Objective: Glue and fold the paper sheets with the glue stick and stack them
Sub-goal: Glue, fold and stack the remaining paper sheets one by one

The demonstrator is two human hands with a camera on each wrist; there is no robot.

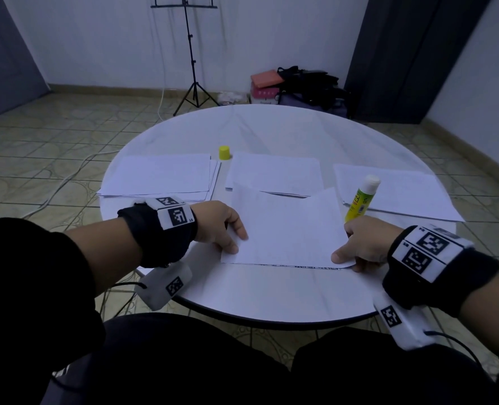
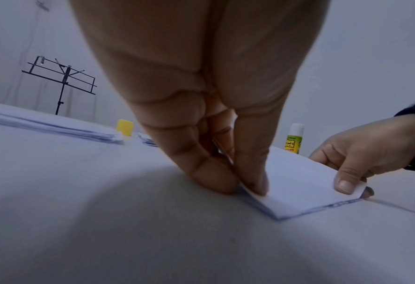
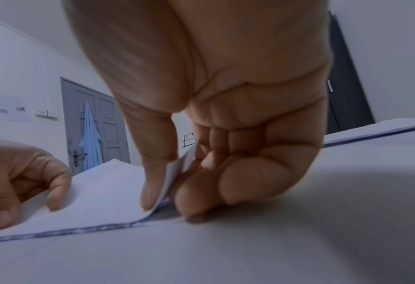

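Pinching folded paper sheet (image 1: 286, 229) at near corners: left hand (image 1: 222, 226) & right hand (image 1: 362, 244), sheet on bench (image 1: 271, 296). Glue stick (image 1: 360, 198) upright behind right hand, uncapped.

The frame is filled from the top centre by the right hand (image 3: 213, 115), seen from the wrist. A corner of the folded paper sheet (image 3: 99, 196) is pinched between its thumb (image 3: 152, 184) and curled fingers (image 3: 201, 192), just above the white table (image 3: 298, 249). At the left edge the sheet is held by the left hand (image 3: 19, 178). A paper stack (image 3: 376, 130) is seen at the right edge. In the left background a grey door (image 3: 109, 123) with a pale garment (image 3: 89, 138) hung on it is visible.
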